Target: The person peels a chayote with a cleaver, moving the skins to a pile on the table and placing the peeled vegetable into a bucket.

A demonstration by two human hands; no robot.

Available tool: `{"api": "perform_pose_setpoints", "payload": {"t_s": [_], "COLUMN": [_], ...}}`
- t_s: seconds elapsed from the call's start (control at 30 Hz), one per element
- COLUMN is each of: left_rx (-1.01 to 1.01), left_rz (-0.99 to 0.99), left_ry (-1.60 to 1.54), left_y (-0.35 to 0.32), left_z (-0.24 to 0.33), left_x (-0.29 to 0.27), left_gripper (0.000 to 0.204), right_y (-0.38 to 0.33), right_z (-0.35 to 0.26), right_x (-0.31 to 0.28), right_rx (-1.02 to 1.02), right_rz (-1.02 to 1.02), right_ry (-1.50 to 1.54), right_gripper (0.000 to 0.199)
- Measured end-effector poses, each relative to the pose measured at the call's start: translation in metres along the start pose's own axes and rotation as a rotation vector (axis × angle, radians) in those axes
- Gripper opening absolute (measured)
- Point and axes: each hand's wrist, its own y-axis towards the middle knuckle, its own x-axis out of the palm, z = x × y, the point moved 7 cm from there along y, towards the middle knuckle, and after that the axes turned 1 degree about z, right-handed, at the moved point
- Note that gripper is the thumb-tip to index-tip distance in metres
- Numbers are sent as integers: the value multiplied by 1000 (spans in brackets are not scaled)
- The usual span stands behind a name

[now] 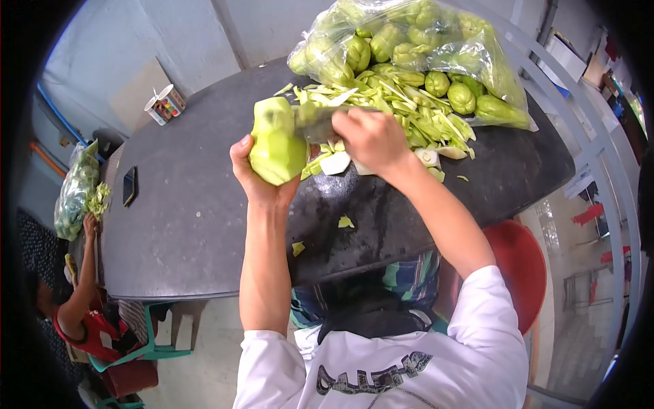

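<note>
A mostly peeled, pale green chayote (278,146) rests upright in my left hand (267,195), whose thumb and fingers wrap its lower sides. In my right hand (375,140), closed round the handle, is a knife (317,126). Its blade, blurred by motion, lies against the chayote's right side near the top. Below and behind my right hand spreads a heap of green peels (402,109), with a white cut piece (335,163) at its near edge. Beyond the heap, a clear plastic bag (501,71) lies open, full of unpeeled chayotes (461,98).
The dark table (197,218) holds a phone (130,186) and two cups (172,100) on the left. At the far left, a seated person (85,320) reaches toward a bag of green vegetables (76,191). A red chair (518,273) and metal railing (606,157) stand right.
</note>
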Motion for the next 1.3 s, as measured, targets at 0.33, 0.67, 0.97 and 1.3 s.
{"api": "perform_pose_setpoints", "payload": {"t_s": [0.33, 0.67, 0.97, 1.3], "left_rx": [-23, -84, 90, -18], "left_rz": [60, -71, 306, -60], "left_ry": [-61, -22, -215, -350], "left_y": [-3, 3, 7, 0], "left_z": [-3, -9, 0, -16], "left_x": [12, 11, -12, -4], "left_gripper": [76, 77, 63, 64], "right_y": [-10, -10, -6, -3], "right_z": [12, 42, -14, -71], "right_x": [-2, 20, -12, -5], "right_rx": [57, 329, -101, -325], "right_rz": [34, -245, 56, 195], "right_ry": [106, -115, -60, -68], "right_gripper": [20, 11, 11, 13]}}
